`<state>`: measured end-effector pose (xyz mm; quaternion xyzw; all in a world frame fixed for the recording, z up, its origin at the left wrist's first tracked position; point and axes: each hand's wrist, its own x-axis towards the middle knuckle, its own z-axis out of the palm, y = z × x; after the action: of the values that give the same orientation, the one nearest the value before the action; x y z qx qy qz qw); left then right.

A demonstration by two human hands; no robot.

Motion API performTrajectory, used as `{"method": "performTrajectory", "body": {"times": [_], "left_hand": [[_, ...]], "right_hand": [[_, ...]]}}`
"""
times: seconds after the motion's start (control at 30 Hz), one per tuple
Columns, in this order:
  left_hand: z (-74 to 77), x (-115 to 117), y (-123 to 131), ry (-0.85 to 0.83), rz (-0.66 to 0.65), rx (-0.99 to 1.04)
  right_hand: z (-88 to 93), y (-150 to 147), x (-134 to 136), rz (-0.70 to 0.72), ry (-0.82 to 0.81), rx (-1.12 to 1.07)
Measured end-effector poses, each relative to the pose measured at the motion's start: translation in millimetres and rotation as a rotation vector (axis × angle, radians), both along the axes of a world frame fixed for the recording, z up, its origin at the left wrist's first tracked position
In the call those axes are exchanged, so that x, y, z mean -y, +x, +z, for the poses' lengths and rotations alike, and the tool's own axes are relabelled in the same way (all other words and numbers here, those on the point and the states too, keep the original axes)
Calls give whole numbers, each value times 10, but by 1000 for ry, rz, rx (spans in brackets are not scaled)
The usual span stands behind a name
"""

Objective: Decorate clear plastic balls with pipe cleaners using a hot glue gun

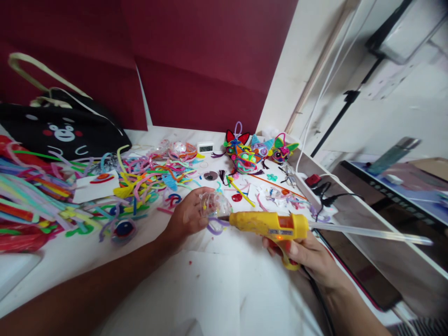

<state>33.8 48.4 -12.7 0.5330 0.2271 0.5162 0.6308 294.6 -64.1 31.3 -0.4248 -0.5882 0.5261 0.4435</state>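
Our left hand [191,215] closes its grip on a small clear plastic dome [216,204] over the middle of the white surface [147,233]. Our right hand [308,254] grips the yellow hot-glue gun [273,225] tightly; its long axis lies level, and its nozzle points left at the dome.

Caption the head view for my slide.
Left hand holds a clear plastic piece at the nozzle of a yellow glue gun held in the right hand, amid scattered pipe cleaners.

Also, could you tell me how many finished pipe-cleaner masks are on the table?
3, in a row at the back: red-eared mask, blue-eared mask, green-eared mask. Others may hide under the loose pipe cleaners.
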Motion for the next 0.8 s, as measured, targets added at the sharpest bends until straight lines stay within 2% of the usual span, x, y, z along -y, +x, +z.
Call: {"method": "performTrajectory", "body": {"times": [0.17, 0.33, 0.5, 0.63, 0.8], "left_hand": [[5, 0, 4, -41, 6, -7], [51, 5, 21, -101, -14, 7], [126, -2, 45, -184, 30, 101], [216, -10, 28, -169, 96, 154], [325, 14, 14, -161, 210, 171]], "right_hand": [[-29, 23, 10, 26, -23, 3], [0, 34, -39, 101, 103, 47], [37, 20, -111, 68, 282, 241], [61, -90, -120, -14, 311, 341], [-41, -270, -142, -64, 378, 741]]}}
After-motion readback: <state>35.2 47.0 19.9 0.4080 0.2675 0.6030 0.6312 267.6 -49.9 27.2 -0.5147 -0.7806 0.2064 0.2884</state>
